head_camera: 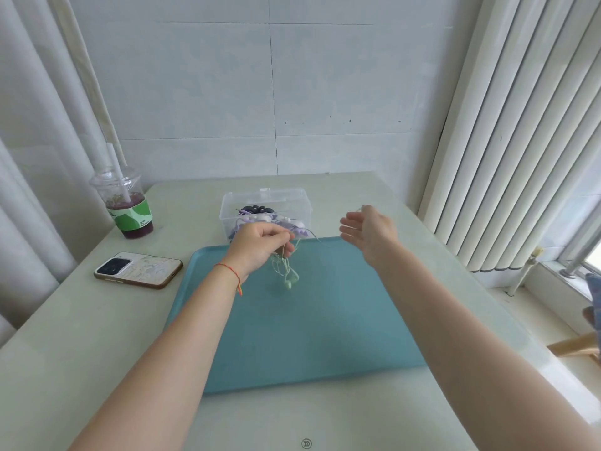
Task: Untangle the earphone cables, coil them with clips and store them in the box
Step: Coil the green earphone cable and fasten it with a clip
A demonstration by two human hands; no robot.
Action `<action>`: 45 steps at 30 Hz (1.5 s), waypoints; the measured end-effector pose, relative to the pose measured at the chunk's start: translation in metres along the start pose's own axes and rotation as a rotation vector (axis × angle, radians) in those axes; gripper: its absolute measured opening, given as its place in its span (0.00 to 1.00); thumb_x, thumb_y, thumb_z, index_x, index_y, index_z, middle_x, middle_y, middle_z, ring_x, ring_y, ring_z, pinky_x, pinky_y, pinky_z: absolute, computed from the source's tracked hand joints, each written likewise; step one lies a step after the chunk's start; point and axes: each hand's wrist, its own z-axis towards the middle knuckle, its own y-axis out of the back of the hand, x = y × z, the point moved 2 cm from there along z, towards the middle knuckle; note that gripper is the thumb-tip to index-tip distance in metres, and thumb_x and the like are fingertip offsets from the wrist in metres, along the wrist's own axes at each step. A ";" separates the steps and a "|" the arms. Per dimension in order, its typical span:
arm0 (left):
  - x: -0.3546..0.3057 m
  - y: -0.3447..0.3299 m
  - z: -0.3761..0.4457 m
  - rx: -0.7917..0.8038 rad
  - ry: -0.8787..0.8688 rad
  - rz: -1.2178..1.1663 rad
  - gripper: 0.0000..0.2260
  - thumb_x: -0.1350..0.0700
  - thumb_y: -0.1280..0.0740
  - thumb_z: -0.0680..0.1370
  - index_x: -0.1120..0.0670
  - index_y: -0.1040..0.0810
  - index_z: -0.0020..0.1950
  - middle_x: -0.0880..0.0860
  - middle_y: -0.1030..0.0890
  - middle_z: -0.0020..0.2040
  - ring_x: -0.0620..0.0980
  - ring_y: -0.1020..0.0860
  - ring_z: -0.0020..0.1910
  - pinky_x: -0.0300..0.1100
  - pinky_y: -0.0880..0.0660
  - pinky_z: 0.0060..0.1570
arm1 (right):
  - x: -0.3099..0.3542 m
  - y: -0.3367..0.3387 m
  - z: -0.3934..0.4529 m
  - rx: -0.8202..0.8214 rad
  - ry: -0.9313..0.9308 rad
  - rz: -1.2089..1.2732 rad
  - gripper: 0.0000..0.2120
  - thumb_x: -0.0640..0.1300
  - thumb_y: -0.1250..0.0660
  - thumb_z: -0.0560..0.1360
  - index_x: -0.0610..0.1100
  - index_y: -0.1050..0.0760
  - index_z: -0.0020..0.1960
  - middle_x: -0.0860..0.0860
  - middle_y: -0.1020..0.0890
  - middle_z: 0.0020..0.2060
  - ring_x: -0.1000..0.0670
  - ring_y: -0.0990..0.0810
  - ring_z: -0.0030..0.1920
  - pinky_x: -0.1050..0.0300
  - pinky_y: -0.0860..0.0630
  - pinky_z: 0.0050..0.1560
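A green earphone cable (286, 268) was pinched in the left hand (257, 249) at frame centre, above the tray (325, 320). The right hand (367, 229) was spread. The box (266, 211) sat just behind.

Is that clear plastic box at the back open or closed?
Open. The clear box has its lid tipped up behind it, and purple and black earphones show inside.

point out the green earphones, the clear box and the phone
green earphones (289, 279), head view, on the dangling earbuds
clear box (304, 198), head view, on its right wall
phone (143, 270), head view, on its back cover
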 end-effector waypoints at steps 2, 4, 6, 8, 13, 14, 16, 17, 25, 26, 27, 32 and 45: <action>-0.002 -0.003 0.003 -0.028 -0.005 -0.039 0.06 0.62 0.33 0.78 0.56 0.18 0.43 0.52 0.17 0.35 0.45 0.20 0.30 0.32 0.25 0.35 | -0.006 -0.008 -0.003 0.102 -0.004 -0.093 0.12 0.43 0.42 0.80 0.37 0.24 0.45 0.41 0.18 0.44 0.43 0.19 0.44 0.51 0.21 0.50; -0.001 -0.006 0.008 -0.036 0.006 -0.038 0.05 0.61 0.32 0.77 0.54 0.19 0.42 0.52 0.17 0.35 0.46 0.20 0.30 0.34 0.25 0.32 | -0.007 -0.017 -0.007 0.218 0.049 -0.225 0.09 0.41 0.39 0.78 0.37 0.23 0.51 0.41 0.17 0.46 0.44 0.18 0.45 0.50 0.21 0.52; 0.000 -0.009 0.013 -0.047 0.013 -0.016 0.04 0.59 0.31 0.77 0.53 0.19 0.43 0.53 0.16 0.36 0.47 0.20 0.31 0.35 0.25 0.30 | -0.005 -0.027 -0.010 0.339 0.153 -0.388 0.08 0.40 0.37 0.78 0.39 0.21 0.52 0.45 0.16 0.46 0.48 0.17 0.46 0.54 0.23 0.52; 0.002 -0.010 0.019 -0.061 0.018 -0.034 0.03 0.58 0.31 0.77 0.54 0.19 0.44 0.54 0.16 0.37 0.50 0.20 0.33 0.36 0.26 0.28 | -0.002 -0.036 -0.012 0.419 0.262 -0.577 0.07 0.40 0.35 0.76 0.41 0.19 0.51 0.48 0.15 0.45 0.52 0.18 0.45 0.59 0.24 0.48; 0.000 -0.009 0.028 -0.093 0.021 -0.084 0.03 0.58 0.32 0.78 0.56 0.20 0.46 0.54 0.16 0.39 0.55 0.19 0.31 0.35 0.30 0.25 | 0.006 -0.050 -0.011 0.528 0.314 -0.850 0.10 0.45 0.28 0.72 0.42 0.22 0.50 0.49 0.16 0.38 0.53 0.19 0.36 0.60 0.22 0.41; 0.000 -0.009 0.030 -0.090 0.028 -0.116 0.04 0.57 0.32 0.78 0.57 0.21 0.47 0.54 0.16 0.38 0.56 0.19 0.30 0.36 0.30 0.25 | 0.007 -0.051 -0.011 0.557 0.313 -0.889 0.10 0.45 0.27 0.72 0.41 0.22 0.51 0.48 0.16 0.38 0.53 0.19 0.36 0.61 0.23 0.39; 0.000 -0.006 0.033 -0.075 0.043 -0.168 0.05 0.57 0.32 0.78 0.59 0.21 0.50 0.56 0.17 0.38 0.57 0.19 0.30 0.38 0.28 0.25 | 0.009 -0.054 -0.010 0.589 0.324 -0.929 0.08 0.43 0.28 0.73 0.40 0.21 0.50 0.48 0.17 0.35 0.53 0.19 0.34 0.67 0.27 0.33; 0.000 -0.005 0.034 -0.058 0.055 -0.191 0.06 0.57 0.32 0.78 0.60 0.21 0.51 0.57 0.17 0.38 0.57 0.19 0.31 0.39 0.27 0.26 | 0.010 -0.054 -0.010 0.585 0.335 -0.941 0.07 0.42 0.28 0.73 0.40 0.20 0.49 0.49 0.18 0.34 0.53 0.20 0.32 0.69 0.29 0.30; 0.007 0.005 0.031 0.213 0.129 -0.175 0.16 0.71 0.31 0.74 0.56 0.23 0.58 0.53 0.19 0.39 0.47 0.20 0.39 0.34 0.24 0.41 | 0.014 -0.046 0.000 0.575 0.388 -1.099 0.04 0.42 0.31 0.73 0.47 0.17 0.42 0.50 0.20 0.34 0.52 0.24 0.35 0.57 0.27 0.42; 0.007 0.005 0.032 0.224 0.131 -0.149 0.16 0.71 0.31 0.73 0.55 0.22 0.57 0.53 0.19 0.39 0.48 0.20 0.40 0.35 0.24 0.43 | 0.014 -0.046 0.000 0.575 0.386 -1.079 0.03 0.42 0.30 0.73 0.47 0.17 0.42 0.50 0.20 0.35 0.52 0.24 0.35 0.56 0.26 0.43; 0.007 0.006 0.032 0.226 0.129 -0.122 0.16 0.71 0.31 0.73 0.55 0.22 0.56 0.53 0.20 0.40 0.48 0.20 0.41 0.35 0.24 0.45 | 0.015 -0.046 0.000 0.572 0.382 -1.059 0.03 0.44 0.30 0.72 0.47 0.17 0.42 0.51 0.20 0.35 0.53 0.24 0.35 0.55 0.25 0.43; 0.005 0.005 0.032 0.198 0.097 -0.012 0.14 0.70 0.29 0.72 0.54 0.21 0.53 0.51 0.18 0.39 0.46 0.21 0.40 0.33 0.24 0.44 | 0.009 -0.055 -0.005 0.518 0.419 -0.978 0.16 0.49 0.29 0.73 0.39 0.27 0.36 0.49 0.31 0.29 0.52 0.37 0.29 0.59 0.39 0.31; -0.003 0.015 0.035 -0.121 0.011 -0.252 0.08 0.68 0.29 0.74 0.56 0.23 0.46 0.56 0.19 0.40 0.50 0.21 0.37 0.42 0.22 0.37 | 0.015 -0.050 0.004 0.327 0.406 -0.766 0.12 0.44 0.31 0.74 0.34 0.23 0.43 0.44 0.16 0.36 0.47 0.18 0.36 0.46 0.19 0.46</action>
